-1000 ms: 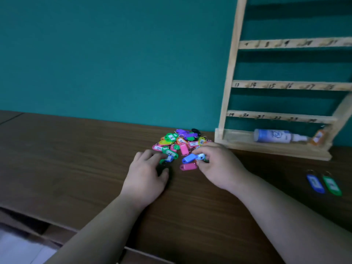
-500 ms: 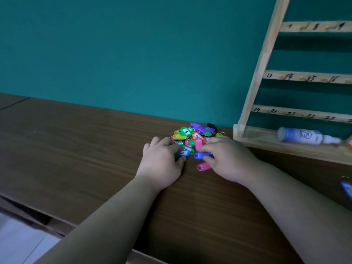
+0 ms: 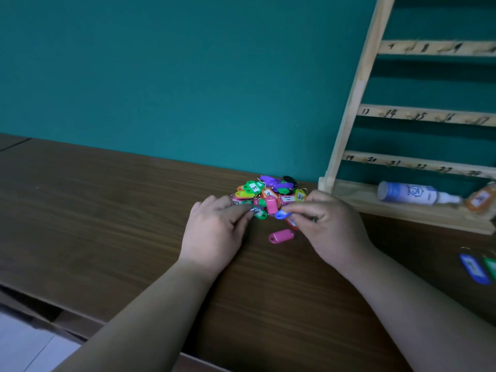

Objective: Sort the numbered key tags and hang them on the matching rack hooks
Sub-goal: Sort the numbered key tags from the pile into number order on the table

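Brown wood-grain desk point(image 3: 107, 210) against a teal wall point(image 3: 161, 76), carrying one heap of key tags point(image 3: 268, 191). Too overlapped to count; green, purple, pink, orange, yellow and black among them, a few with numbered paper labels facing up.

One loose pink tag point(image 3: 281, 235) just in front of the heap, lying flat, clear of both hands. Two more tags well to the right of the heap at the frame edge: one dark blue tag point(image 3: 473, 268) and one edge green tag point(image 3: 491, 267), side by side.

One wooden rack point(image 3: 357, 103) right of the heap, leaning back on the wall, with three numbered rails in view. On its base, one white bottle point(image 3: 408, 193) on its side and one orange tag point(image 3: 479, 200).

Two grips, both at the heap's near edge. Left grip point(image 3: 214, 232) at the near left, knuckles up, fingers curled, thumb and forefinger closed to a pinch, apparently on the ring of a green tag point(image 3: 259, 213) at the heap's front. Right grip point(image 3: 330, 226) at the near right, fingers curled, thumb and forefinger nipped tight on one blue tag point(image 3: 281, 214) poking out toward the left grip, just behind the loose pink tag.
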